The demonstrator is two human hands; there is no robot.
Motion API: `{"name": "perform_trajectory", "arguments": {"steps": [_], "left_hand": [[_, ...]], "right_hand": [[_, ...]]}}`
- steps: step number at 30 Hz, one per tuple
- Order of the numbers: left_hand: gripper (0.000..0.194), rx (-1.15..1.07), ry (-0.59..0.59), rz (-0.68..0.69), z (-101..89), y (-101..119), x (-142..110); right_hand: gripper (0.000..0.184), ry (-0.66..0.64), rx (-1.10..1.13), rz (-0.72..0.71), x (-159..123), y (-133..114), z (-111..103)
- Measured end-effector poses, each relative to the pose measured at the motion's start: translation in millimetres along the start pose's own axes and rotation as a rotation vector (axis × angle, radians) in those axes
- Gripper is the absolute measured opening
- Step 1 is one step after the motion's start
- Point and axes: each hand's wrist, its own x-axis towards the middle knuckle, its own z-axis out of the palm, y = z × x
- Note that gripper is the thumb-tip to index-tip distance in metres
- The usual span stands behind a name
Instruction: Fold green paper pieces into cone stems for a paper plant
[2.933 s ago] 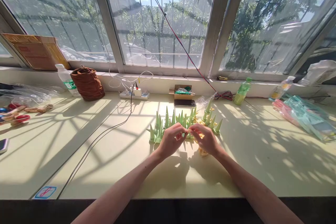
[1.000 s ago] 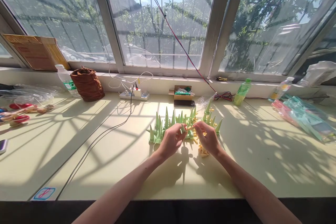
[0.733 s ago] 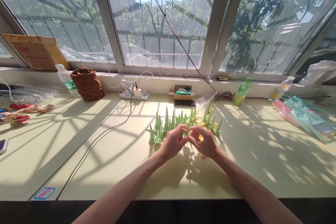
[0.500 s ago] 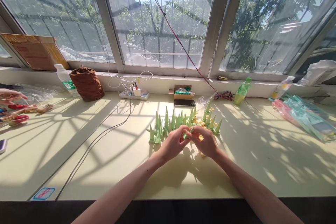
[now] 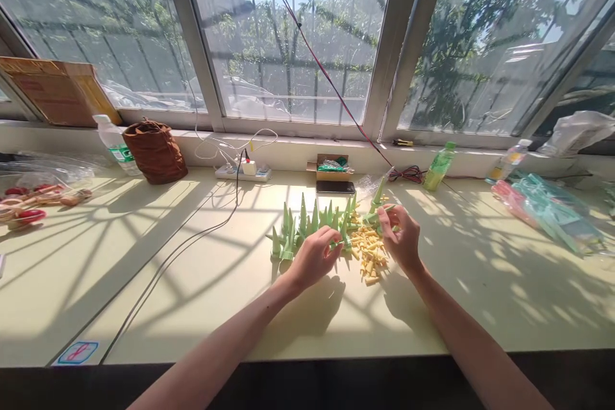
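Pale green pointed cones (image 5: 302, 221) stand upright in a cluster on the table. My left hand (image 5: 312, 259) is curled in a pinch at the cluster's front right; what its fingertips hold, if anything, I cannot make out. To the right, my right hand (image 5: 403, 237) has thumb and fingers closed on a green cone (image 5: 390, 209), partly hidden by the hand. A taller green cone (image 5: 378, 193) rises just behind it. Between my hands lies a loose pile of small yellow pegs (image 5: 371, 253).
Behind the cones are a small open carton (image 5: 334, 173) and a dark phone (image 5: 335, 187). A power strip (image 5: 245, 173) with cables, a brown bag (image 5: 154, 152) and a water bottle (image 5: 115, 144) stand left. Rightward are a green bottle (image 5: 439, 166) and plastic bags (image 5: 548, 208).
My hands were together over the yellow pegs and have parted. The right moved right and back to the green cones; the left stayed near its place. The pegs now show.
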Motion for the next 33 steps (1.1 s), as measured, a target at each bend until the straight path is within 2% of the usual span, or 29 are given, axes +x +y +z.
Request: {"name": "perform_trajectory", "arguments": {"steps": [6,11,13,17,19,21,24,27,30,33], "left_hand": [[0.013,0.13,-0.073,0.035,-2.1,-2,-1],[0.017,0.259,-0.135,0.076,-2.4,-2,-2],[0.017,0.307,-0.149,0.077,-2.3,-3,-3],[0.017,0.372,-0.181,0.073,-2.8,-4,-4],[0.016,0.396,-0.195,0.066,-2.8,-4,-4],[0.014,0.418,-0.208,0.054,-2.7,-4,-4],[0.007,0.439,-0.237,0.038,-2.4,-6,-4],[0.005,0.45,-0.268,0.021,-2.9,-7,-4],[0.008,0.462,-0.286,-0.006,-3.9,-6,-4],[0.011,0.473,-0.3,-0.033,-4.1,-4,-3]], "right_hand": [[0.021,-0.107,-0.027,-0.015,1,4,2],[0.019,-0.087,-0.031,-0.034,-1,3,2],[0.018,0.013,-0.032,-0.07,0,3,0],[0.018,0.371,-0.095,-0.139,11,8,-10],[0.02,0.453,-0.167,-0.129,19,14,-16],[0.022,0.439,-0.248,-0.077,27,22,-21],[0.023,0.293,-0.353,0.065,34,37,-23],[0.021,0.19,-0.363,0.14,34,50,-21],[0.022,0.133,-0.337,0.189,33,57,-19],[0.023,0.138,-0.309,0.255,34,58,-19]]}}
